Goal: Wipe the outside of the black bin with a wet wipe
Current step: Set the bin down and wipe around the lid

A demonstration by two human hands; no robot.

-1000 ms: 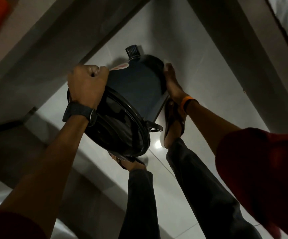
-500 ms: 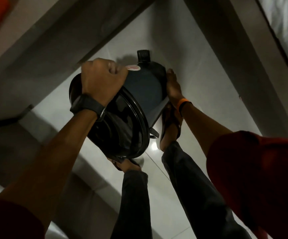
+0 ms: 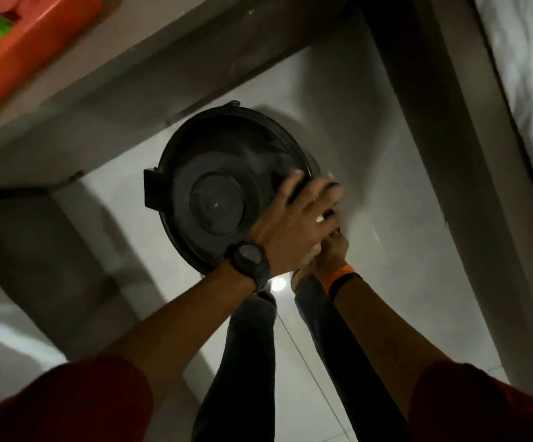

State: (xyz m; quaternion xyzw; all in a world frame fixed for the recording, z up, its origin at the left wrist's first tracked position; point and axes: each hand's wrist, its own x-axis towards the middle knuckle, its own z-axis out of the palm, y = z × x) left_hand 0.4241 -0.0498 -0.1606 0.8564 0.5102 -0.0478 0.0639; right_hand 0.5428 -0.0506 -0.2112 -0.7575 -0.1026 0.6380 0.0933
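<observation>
Tilted on its side a moment ago, the black bin (image 3: 227, 186) now faces the camera end-on above the pale glossy floor tiles (image 3: 370, 282) — round, smooth plastic with concentric rings. Left hand (image 3: 294, 224), black watch (image 3: 250, 257) on its wrist, drapes over the right-hand rim, fingers spread and curled on it. Right hand (image 3: 332, 250) tucks beneath — its grip cannot be told.

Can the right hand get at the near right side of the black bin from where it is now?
Probably yes. The right hand sits low against the black bin at that side, under the left hand, which grips the rim above; whether it holds a wipe is hidden.
</observation>
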